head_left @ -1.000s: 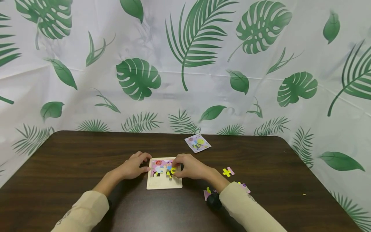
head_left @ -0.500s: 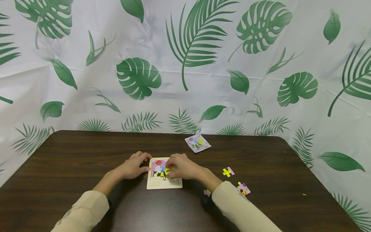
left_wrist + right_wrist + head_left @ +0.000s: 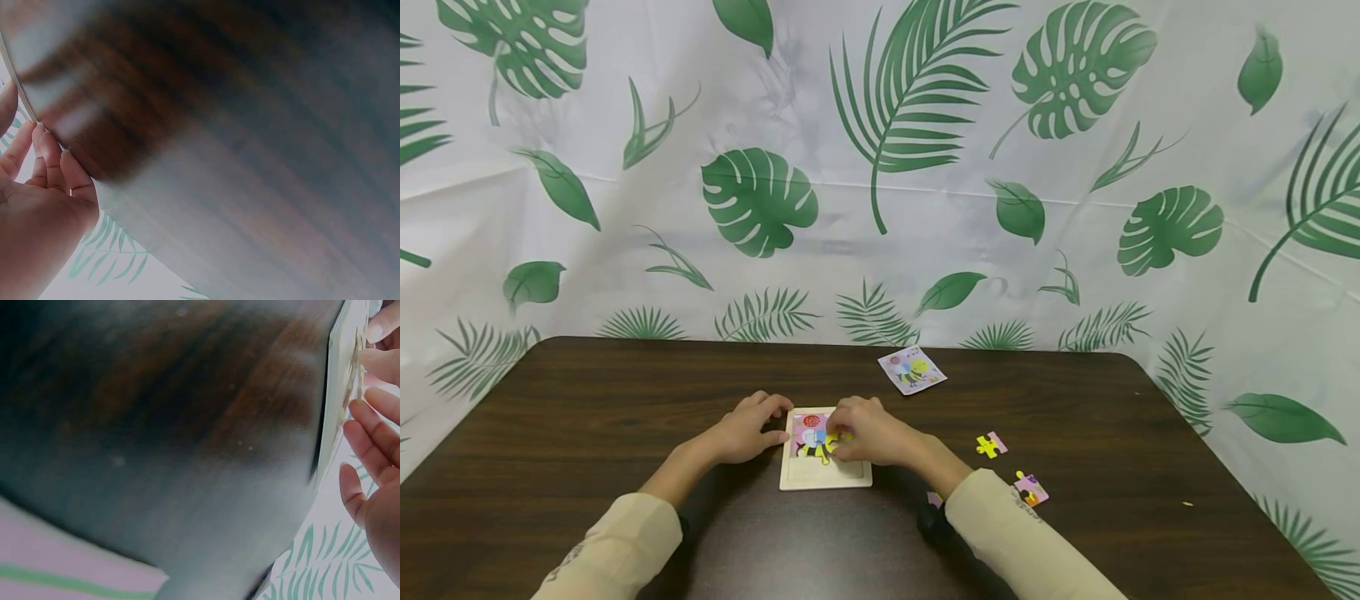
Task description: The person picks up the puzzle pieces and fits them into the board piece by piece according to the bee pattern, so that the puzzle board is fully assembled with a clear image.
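A square wooden puzzle board lies on the table, its upper part filled with pieces of a bee picture and its lower strip bare wood. My left hand rests at the board's left edge, thumb beside it and fingertips at the far left corner; the left wrist view shows these fingers at the edge. Over the board's right half, my right hand pinches a yellow puzzle piece down among the others, partly hidden by the fingers. From the side, the right fingers bend close over the board.
Loose puzzle pieces lie to the right: a yellow and pink one, a pink one and another partly behind the right sleeve. A bee picture card lies near the table's back edge, before a leaf-print cloth.
My right hand has moved left over the board with the yellow piece, which now sits close against the bee's body. In the last half second it barely shifts. The left hand stays put.
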A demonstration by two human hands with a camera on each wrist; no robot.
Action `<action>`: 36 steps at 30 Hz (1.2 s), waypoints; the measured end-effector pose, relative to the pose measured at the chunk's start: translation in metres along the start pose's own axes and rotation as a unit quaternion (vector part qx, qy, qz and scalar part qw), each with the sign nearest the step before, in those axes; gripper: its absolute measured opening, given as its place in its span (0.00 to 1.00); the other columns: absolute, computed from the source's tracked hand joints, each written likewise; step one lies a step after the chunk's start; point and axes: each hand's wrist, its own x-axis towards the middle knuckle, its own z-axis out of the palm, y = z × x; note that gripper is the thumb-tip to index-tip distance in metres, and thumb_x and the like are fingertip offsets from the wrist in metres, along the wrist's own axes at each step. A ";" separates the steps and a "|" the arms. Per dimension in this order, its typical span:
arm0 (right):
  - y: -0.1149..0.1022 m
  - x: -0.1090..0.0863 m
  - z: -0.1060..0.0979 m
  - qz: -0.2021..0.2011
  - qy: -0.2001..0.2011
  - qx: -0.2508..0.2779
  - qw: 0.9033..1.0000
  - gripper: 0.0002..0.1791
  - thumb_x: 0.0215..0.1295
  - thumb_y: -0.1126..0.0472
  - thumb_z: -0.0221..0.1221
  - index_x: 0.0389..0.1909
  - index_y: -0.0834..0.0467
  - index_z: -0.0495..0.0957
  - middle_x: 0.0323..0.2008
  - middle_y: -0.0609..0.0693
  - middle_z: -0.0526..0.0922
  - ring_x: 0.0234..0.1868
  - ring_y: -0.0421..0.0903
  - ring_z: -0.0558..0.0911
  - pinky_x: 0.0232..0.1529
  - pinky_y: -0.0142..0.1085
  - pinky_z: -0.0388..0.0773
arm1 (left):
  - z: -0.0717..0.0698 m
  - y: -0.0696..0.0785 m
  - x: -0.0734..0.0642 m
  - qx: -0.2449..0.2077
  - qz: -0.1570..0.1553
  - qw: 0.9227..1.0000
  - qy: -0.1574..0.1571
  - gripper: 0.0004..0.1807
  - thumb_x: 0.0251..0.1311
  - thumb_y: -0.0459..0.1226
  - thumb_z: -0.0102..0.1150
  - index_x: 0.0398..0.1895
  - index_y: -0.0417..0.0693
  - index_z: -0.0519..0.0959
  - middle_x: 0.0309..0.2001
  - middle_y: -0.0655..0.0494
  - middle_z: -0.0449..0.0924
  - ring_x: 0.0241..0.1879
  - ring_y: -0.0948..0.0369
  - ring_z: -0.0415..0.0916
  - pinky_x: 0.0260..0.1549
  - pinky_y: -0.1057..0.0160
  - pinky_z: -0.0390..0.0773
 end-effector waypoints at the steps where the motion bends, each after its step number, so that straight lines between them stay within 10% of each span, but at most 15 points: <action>1: 0.000 0.000 0.000 -0.001 0.001 0.000 1.000 0.12 0.51 0.60 0.66 0.37 0.58 0.80 0.36 0.45 0.76 0.40 0.40 0.71 0.38 0.35 0.57 | 0.000 0.000 0.000 -0.001 0.001 1.000 0.000 0.18 0.59 0.39 0.57 0.51 0.45 0.69 0.44 0.49 0.67 0.47 0.49 0.64 0.45 0.41 0.62; 36: 0.003 -0.005 0.001 0.006 -0.006 0.004 1.000 0.15 0.55 0.58 0.64 0.45 0.56 0.81 0.37 0.48 0.71 0.42 0.44 0.67 0.37 0.35 0.56 | -0.002 0.000 0.000 -0.006 0.012 1.000 0.000 0.18 0.60 0.37 0.57 0.52 0.43 0.69 0.44 0.49 0.67 0.47 0.49 0.65 0.44 0.41 0.63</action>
